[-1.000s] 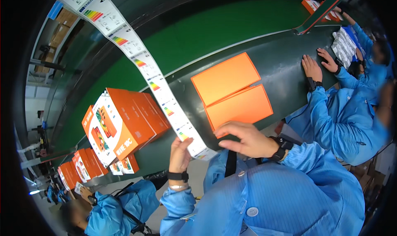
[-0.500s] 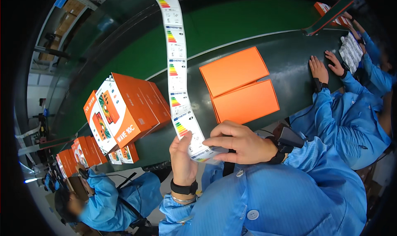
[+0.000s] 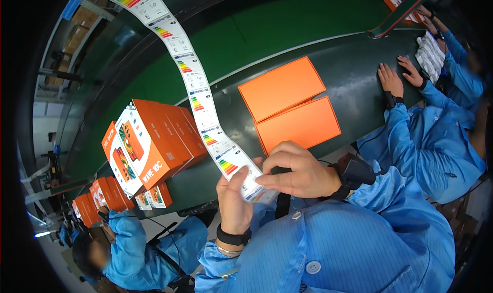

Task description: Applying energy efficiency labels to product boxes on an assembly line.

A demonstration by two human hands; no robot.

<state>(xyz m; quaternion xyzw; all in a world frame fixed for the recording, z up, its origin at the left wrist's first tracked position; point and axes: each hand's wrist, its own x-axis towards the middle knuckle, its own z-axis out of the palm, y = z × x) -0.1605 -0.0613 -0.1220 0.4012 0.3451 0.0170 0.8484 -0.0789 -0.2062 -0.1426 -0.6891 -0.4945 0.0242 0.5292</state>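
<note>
A long strip of white energy labels (image 3: 197,105) with coloured bars hangs across the view from the upper left down to my hands. Its lower end is pinched by my left hand (image 3: 235,200), thumb on the printed face. Close against it, my right hand (image 3: 299,171) has its thumb and fingertips closed on the strip's right edge near the curled bottom end. What lies behind the strip in my palm is hidden. Just beyond my right hand, two plain orange boxes (image 3: 282,89) lie side by side on the dark green bench (image 3: 354,88).
At left stands a stack of orange-and-white phone boxes (image 3: 167,139), with more boxes (image 3: 110,193) farther left. A green conveyor belt (image 3: 287,26) runs behind the bench. Co-workers in blue sit on both sides; one's hands (image 3: 393,82) rest on the bench at right, near a silvery wrapped bundle (image 3: 430,57).
The strip's upper part has swung left and now slants more. My right hand has shifted slightly up and left, while my left hand moved a little right. The view has turned slightly.
</note>
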